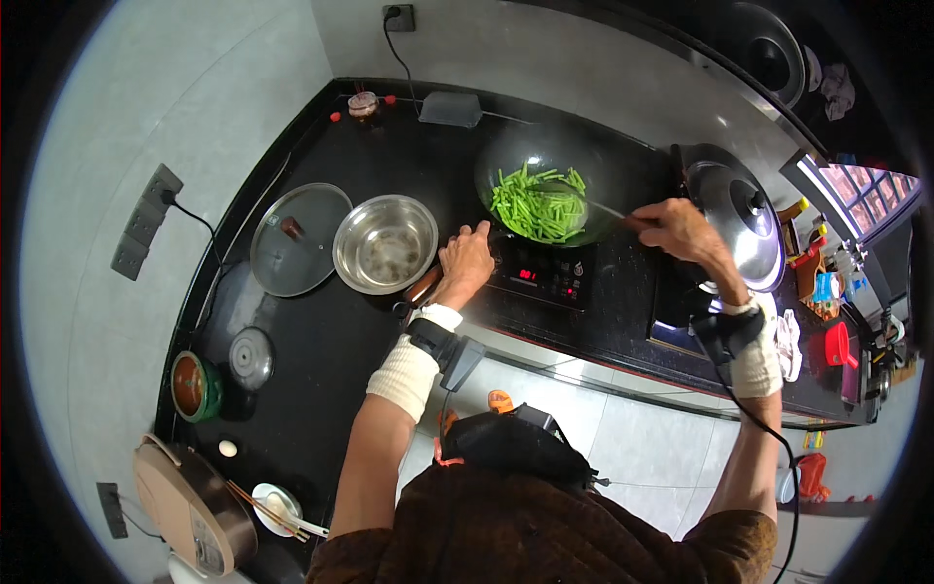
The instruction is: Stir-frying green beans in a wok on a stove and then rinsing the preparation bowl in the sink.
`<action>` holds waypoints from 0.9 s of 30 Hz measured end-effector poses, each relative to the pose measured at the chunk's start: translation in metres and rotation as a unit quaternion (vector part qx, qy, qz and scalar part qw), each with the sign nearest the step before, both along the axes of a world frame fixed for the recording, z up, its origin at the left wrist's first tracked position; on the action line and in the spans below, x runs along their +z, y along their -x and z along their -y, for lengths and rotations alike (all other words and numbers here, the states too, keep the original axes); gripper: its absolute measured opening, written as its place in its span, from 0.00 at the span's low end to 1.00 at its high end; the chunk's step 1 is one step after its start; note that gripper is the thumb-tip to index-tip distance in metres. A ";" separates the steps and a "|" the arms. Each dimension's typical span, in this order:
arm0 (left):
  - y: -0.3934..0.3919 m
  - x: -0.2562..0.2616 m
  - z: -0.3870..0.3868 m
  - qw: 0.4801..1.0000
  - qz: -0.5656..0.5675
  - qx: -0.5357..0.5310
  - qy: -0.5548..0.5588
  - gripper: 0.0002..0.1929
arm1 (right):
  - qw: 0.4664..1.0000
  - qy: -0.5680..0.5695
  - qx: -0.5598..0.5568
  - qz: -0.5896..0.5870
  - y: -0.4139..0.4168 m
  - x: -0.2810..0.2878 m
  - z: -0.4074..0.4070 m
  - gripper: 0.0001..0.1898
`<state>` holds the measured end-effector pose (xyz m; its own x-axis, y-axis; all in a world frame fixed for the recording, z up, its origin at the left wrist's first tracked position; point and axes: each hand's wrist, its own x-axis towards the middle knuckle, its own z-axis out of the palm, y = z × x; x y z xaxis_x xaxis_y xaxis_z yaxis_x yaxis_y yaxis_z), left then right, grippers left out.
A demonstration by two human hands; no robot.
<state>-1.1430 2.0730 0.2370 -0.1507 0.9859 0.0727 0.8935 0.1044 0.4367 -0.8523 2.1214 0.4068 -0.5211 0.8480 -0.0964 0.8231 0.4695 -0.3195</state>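
Note:
A dark wok (609, 171) stands on the induction cooker (540, 276), whose display is lit red. Cut green beans (536, 208) fill its bottom, and some haze hangs over them. My right hand (682, 230) grips the brown handle of a metal spatula (595, 205); the blade lies among the beans. My left hand (469, 257) is closed around the wok's brown handle (423, 287), whose end with a hanging ring pokes out under my wrist. Just left of that hand sits a stainless steel pot (387, 244) with a stained bottom.
A glass lid (301, 241) leans by the pot. Further left are a small metal lid (252, 358), a green crock (197, 387), an egg (228, 448), a rice cooker (186, 504) and a bowl with chopsticks (277, 507). Rightward stand a large domed lid (730, 219) and a red ladle (837, 343).

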 end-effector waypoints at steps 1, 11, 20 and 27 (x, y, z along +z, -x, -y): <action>0.002 -0.002 0.000 1.000 0.006 0.003 -0.006 0.22 | 1.000 -0.005 0.016 0.005 -0.006 0.011 0.006 0.16; 0.006 -0.003 0.000 1.000 0.000 -0.002 -0.015 0.21 | 0.986 0.161 0.013 -0.034 -0.013 0.029 0.032 0.17; 0.003 -0.001 0.003 1.000 -0.018 -0.007 -0.004 0.26 | 0.988 -0.087 0.037 -0.125 0.030 -0.040 0.001 0.15; 0.000 0.001 -0.002 1.000 -0.003 0.001 -0.011 0.23 | 0.966 -0.219 0.133 0.027 0.025 -0.051 -0.052 0.22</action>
